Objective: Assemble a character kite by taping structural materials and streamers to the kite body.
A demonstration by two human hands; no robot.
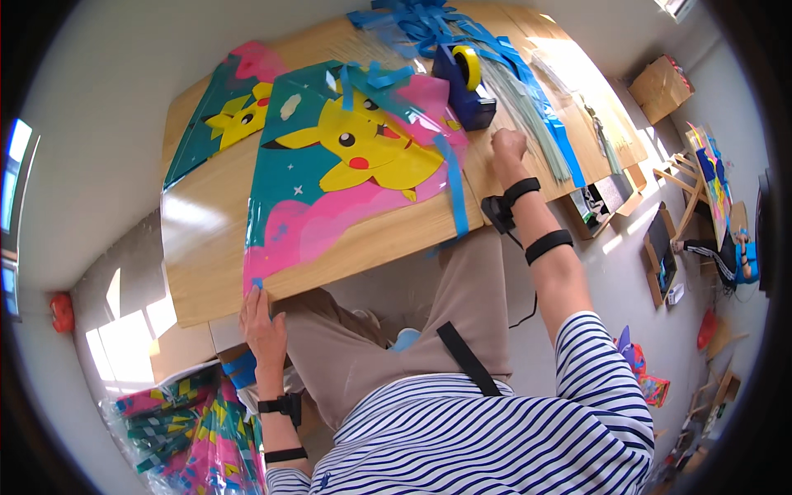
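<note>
A glossy printed plastic sheet (309,148) in teal and pink, with a yellow cartoon animal, lies on the wooden table. My left hand (264,330) is at its near-left corner, fingers stretched and lying over the corner at the table edge, thumb apart. A small blue piece (256,283) shows at the fingertips. On the table to the right, my right hand (509,146) is closed in a fist; whatever it may hold is hidden. Just beyond it stands a dark blue tape dispenser (472,103) with a yellow core. A blue strip (455,194) crosses the sheet's right side.
A second printed sheet (223,115) lies at the far left of the table (206,247). Blue ribbons (421,21) and thin pale rods (536,132) lie at the back and right. Folded sheets in clear plastic (190,429) are on the floor; another person (742,256) is far right.
</note>
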